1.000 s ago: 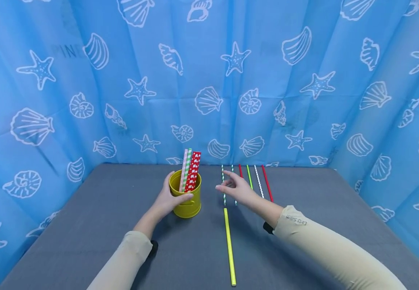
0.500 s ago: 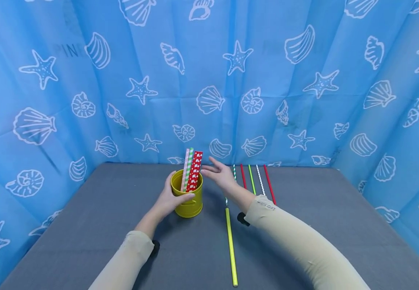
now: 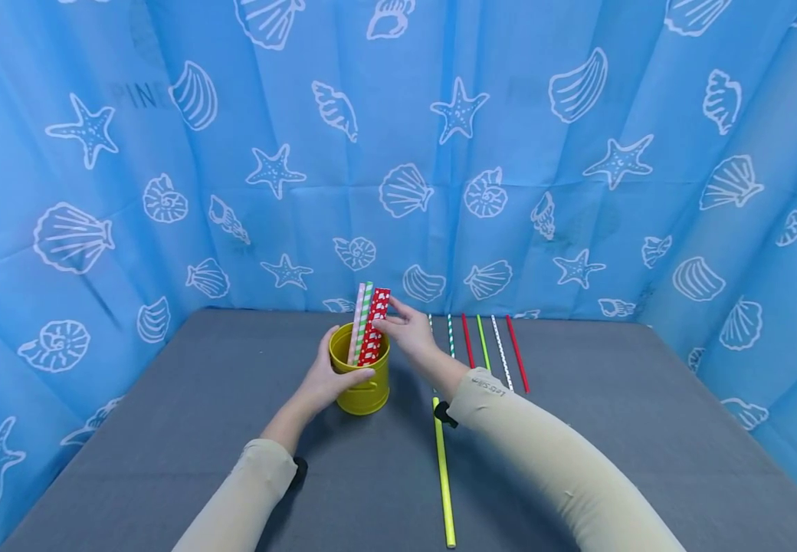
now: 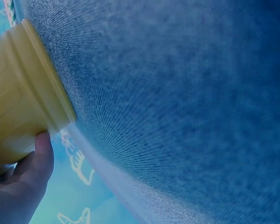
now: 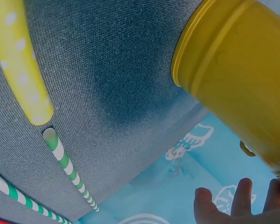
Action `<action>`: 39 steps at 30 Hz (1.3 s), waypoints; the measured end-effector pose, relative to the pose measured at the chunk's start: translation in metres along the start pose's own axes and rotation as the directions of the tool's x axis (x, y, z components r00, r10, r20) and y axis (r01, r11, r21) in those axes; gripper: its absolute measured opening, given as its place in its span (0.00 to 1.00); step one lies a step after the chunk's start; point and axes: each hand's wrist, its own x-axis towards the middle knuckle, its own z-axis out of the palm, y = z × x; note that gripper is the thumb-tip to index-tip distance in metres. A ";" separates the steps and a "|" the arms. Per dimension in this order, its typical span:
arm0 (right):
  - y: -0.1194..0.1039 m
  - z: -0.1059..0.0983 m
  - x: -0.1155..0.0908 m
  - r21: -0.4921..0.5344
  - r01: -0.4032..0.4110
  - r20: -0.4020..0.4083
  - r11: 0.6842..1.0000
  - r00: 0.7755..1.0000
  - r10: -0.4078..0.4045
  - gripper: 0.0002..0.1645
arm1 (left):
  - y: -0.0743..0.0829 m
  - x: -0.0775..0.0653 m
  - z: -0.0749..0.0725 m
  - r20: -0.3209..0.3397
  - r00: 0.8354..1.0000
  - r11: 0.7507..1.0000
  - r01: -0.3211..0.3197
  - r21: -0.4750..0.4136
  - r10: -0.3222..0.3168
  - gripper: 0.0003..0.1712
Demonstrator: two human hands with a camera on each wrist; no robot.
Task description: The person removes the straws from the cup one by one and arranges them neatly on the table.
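Seven slender straws lie on a table with a grey woven cover (image 3: 364,491), parts of the two green-and-white striped straws (image 3: 450,331) among them concealed in the head view by the person's right hand (image 3: 408,331) and wrist. To the right rest a lime-green straw (image 3: 483,341), a white straw with dark specks (image 3: 502,354) and two plain red straws (image 3: 519,356); a bright yellow straw (image 3: 444,483) lies nearer the camera. A smooth-walled round yellow bucket (image 3: 362,400) stands upright, holding a pale pink straw (image 3: 357,322), a striped green one and patterned red-and-white straws (image 3: 369,349) packed too closely to count, their lower ends lost below the rim.

The hands are apart, one on either side of the bucket. The left hand (image 3: 323,381) is curled round it, thumb across the front, other fingers mostly hidden behind. The right thumb and forefinger appear to pinch the patterned red-and-white straws above the rim.

The right wrist camera reveals pale dots on the yellow straw, plain from above, and a striped straw's end just beside its tip. It crops the bucket's top, leaving a sliver of red near the fingertips. The left wrist camera shows the bucket's base meeting the cover.
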 end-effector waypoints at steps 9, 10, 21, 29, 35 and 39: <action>-0.003 -0.001 -0.002 -0.020 0.013 -0.021 1.000 1.000 -0.014 0.37 | 0.001 -0.001 0.001 -0.001 1.000 1.000 -0.002 -0.001 0.002 0.59; -0.003 -0.002 -0.002 -0.027 0.016 -0.024 1.000 1.000 -0.017 0.36 | 0.001 -0.001 0.001 0.000 1.000 1.000 -0.003 -0.001 0.003 0.59; -0.012 -0.012 -0.008 -0.021 0.035 -0.069 0.999 0.997 -0.036 0.37 | 0.000 -0.001 0.002 0.006 1.000 1.000 -0.022 -0.020 0.022 0.58; -0.025 -0.025 -0.015 -0.027 0.037 -0.104 0.999 0.994 -0.039 0.39 | 0.000 -0.002 0.001 -0.001 1.000 1.000 -0.015 -0.001 0.015 0.60; -0.035 -0.038 -0.020 0.022 0.081 -0.103 0.996 0.992 -0.078 0.37 | -0.001 -0.001 0.000 -0.010 1.000 1.000 -0.006 0.016 0.006 0.60; -0.040 -0.049 -0.023 0.035 0.104 -0.092 0.994 0.991 -0.100 0.32 | -0.001 -0.001 0.000 -0.005 1.000 1.000 -0.004 0.018 0.004 0.60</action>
